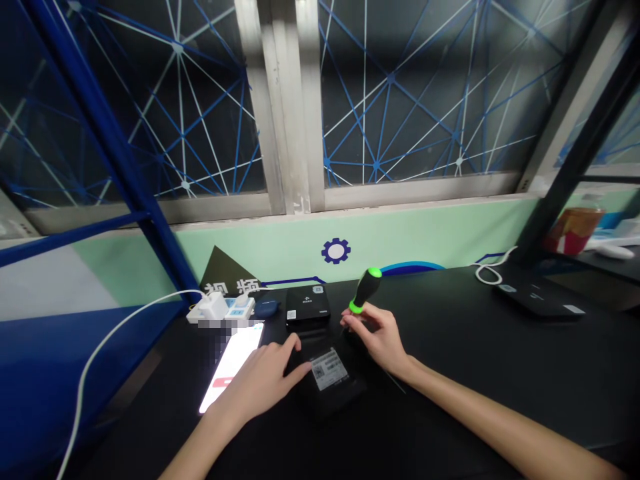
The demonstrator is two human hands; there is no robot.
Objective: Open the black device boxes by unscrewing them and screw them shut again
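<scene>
A flat black box [333, 400] lies on the dark table in front of me, with a white printed label [329, 369] facing up. My left hand [270, 373] rests at the box's left side, thumb and index finger spread apart, the thumb touching near the label. My right hand [377, 333] is closed on a screwdriver [367, 290] with a black and bright green handle. It stands tilted, handle up, over the box's far right corner. Fingers hide its lower end, so I cannot tell what the tip touches.
Behind the box sits another black box [307, 307]. A lit phone [235, 363] lies by my left forearm. A white power strip [220, 308] with plugs and a dark blue object [266, 308] are farther back. At right lies a black device [540, 299] near a white cable [487, 273].
</scene>
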